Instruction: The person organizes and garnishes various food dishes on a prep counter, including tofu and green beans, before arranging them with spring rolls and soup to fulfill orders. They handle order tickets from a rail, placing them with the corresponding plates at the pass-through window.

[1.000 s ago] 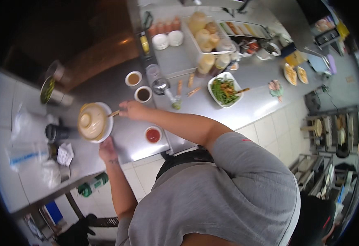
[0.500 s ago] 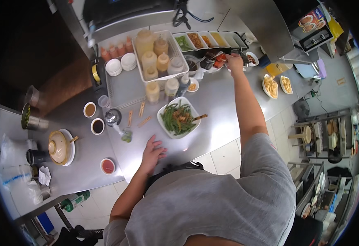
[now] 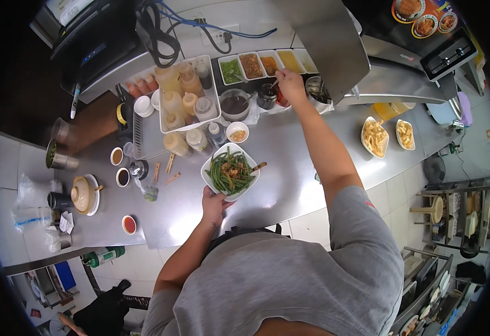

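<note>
My left hand [image 3: 214, 207] grips the near edge of a white square bowl [image 3: 206, 176], thumb on the side and fingers below the rim. Green beans [image 3: 222, 173] with a brown minced topping [image 3: 235, 169] fill the bowl. A clothespin [image 3: 259, 166] is clipped to its right rim. Further away, my right hand [image 3: 291, 88] pinches a thin spoon handle [image 3: 274, 83] above the condiment containers. The spoon's lower end is hard to make out. Beside that hand are a dark jar [image 3: 267, 96] and something red, mostly hidden by my hand.
White trays of toppings [image 3: 251, 65] line the back. A basket of squeeze bottles [image 3: 188, 92] and a pot of dark sauce [image 3: 235, 105] stand left of them. Sauce cups [image 3: 129, 224], clothespins [image 3: 156, 172] and a lidded clay pot [image 3: 82, 195] sit left; bowls of fries [image 3: 374, 138] sit right.
My left hand, spread over the counter before, now holds the bowl's near edge. My right hand has shifted left along the condiments and holds a spoon handle. The whole view has also shifted.
</note>
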The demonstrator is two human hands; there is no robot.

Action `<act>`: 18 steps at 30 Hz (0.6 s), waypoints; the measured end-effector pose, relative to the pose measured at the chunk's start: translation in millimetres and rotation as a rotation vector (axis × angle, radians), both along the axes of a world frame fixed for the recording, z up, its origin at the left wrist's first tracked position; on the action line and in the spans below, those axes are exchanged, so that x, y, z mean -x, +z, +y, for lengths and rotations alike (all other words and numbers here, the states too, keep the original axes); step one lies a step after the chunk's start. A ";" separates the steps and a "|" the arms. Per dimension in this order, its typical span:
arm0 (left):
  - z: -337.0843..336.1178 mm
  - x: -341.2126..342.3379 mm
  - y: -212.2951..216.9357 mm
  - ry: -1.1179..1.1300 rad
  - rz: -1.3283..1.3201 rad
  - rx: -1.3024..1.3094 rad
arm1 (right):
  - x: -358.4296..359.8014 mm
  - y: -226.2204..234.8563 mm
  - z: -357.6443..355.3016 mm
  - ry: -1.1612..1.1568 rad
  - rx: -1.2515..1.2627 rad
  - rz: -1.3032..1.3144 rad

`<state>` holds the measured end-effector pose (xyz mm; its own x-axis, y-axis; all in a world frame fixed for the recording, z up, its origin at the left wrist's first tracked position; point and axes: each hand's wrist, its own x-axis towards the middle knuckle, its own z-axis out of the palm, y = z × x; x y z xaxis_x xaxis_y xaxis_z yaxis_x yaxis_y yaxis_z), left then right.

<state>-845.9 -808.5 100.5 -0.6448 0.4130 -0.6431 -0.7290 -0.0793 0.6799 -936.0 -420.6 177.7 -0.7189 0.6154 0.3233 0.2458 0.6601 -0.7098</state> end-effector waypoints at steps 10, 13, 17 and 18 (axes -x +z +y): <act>83.5 -7.8 45.9 -0.244 0.026 -0.088 | -26.1 -51.2 81.8 -0.242 0.765 0.129; 126.8 14.0 36.6 -0.250 0.068 -0.033 | -31.4 -45.2 81.4 -0.183 0.873 0.251; 150.8 38.8 26.8 -0.172 0.092 -0.044 | -59.4 28.9 27.4 -0.053 0.801 0.313; 156.7 40.2 26.5 -0.176 0.120 -0.053 | -66.6 17.4 39.8 0.022 0.584 0.387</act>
<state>-886.0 -651.8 127.0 -0.6306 0.5571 -0.5404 -0.6489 0.0036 0.7609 -869.4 -380.8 195.1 -0.6334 0.7528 0.1793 -0.1050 0.1460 -0.9837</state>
